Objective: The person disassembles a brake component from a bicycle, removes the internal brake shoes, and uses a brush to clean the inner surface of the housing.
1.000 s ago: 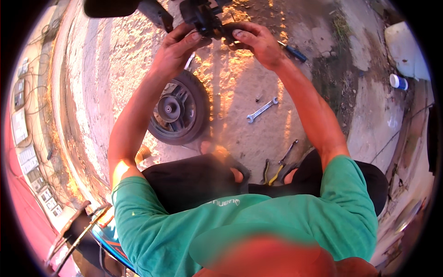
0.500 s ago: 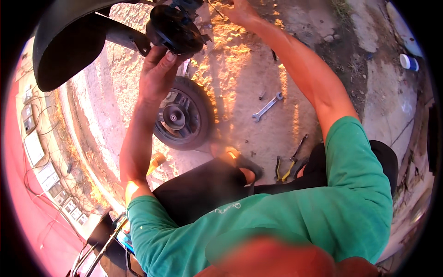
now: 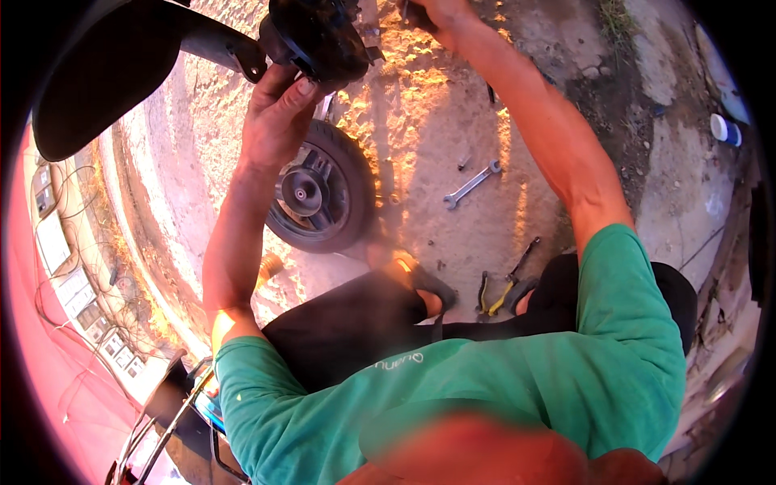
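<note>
Head view.

- Wheel [image 3: 301, 194], landmark: black, hub face up, seemingly laid flat so as not to roll.
- Housing [image 3: 319, 40]: black, rounded, beyond the wheel; top cut off by the frame.
- Left hand [image 3: 275, 121]: just beyond the wheel; thumb and fingers clamped on the housing's near edge, likely to steady it.
- Right hand [image 3: 440, 16]: beyond the wheel, to its right; fingers curled, partly out of frame, beside something dark. Whether they grip it, cannot tell.
- Guard [image 3: 113, 73]: broad, black, beyond the wheel to its left; its drilled arm [image 3: 222, 50] ends beside the housing. Contact unclear.
- Wrench [image 3: 473, 185]: double-ended, right of the wheel, apparently put down within reach.
- Pliers [image 3: 495, 299]: yellow-handled, nearer the person than the wheel, to its right, close by a foot.
- Jar [image 3: 725, 130]: white and blue, far right of the wheel.

Edges and room: the guard hems in the left hand's outer side; open ground lies between wheel and wrench; the wheel's near rim sits close to the knee [image 3: 356, 303].
</note>
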Motion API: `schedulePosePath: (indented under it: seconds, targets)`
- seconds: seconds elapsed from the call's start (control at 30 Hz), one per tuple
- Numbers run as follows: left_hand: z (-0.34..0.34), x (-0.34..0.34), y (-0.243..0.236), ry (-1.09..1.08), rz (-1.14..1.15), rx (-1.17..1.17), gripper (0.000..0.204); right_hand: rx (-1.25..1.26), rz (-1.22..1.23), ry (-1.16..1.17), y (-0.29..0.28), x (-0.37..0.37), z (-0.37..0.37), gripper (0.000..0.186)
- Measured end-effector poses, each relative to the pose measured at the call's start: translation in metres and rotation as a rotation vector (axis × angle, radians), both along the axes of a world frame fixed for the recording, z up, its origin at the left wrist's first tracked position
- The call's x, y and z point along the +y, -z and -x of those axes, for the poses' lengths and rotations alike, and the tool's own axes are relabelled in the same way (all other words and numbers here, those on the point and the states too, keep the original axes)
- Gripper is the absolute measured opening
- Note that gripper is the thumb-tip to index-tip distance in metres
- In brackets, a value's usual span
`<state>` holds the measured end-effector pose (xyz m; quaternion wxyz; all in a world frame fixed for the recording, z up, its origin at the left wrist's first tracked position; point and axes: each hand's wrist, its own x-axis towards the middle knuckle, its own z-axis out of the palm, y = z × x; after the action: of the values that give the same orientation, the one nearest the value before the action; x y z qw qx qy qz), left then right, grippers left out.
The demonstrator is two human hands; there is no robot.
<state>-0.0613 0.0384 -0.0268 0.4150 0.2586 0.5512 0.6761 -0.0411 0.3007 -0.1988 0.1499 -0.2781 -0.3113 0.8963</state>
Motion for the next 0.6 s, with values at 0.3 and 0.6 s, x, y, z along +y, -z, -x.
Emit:
schedulePosePath:
  seconds: [0.3, 0.6]
  targets:
    - [0.008, 0.014, 0.01, 0.144, -0.028, 0.026, 0.041, 0.128, -0.155, -0.006, -0.033, 0.015, 0.041, 0.01]
    - [0.006, 0.007, 0.003, 0.148, -0.015, 0.003, 0.039, 0.125, -0.218, -0.013, -0.062, 0.0, 0.036, 0.011]
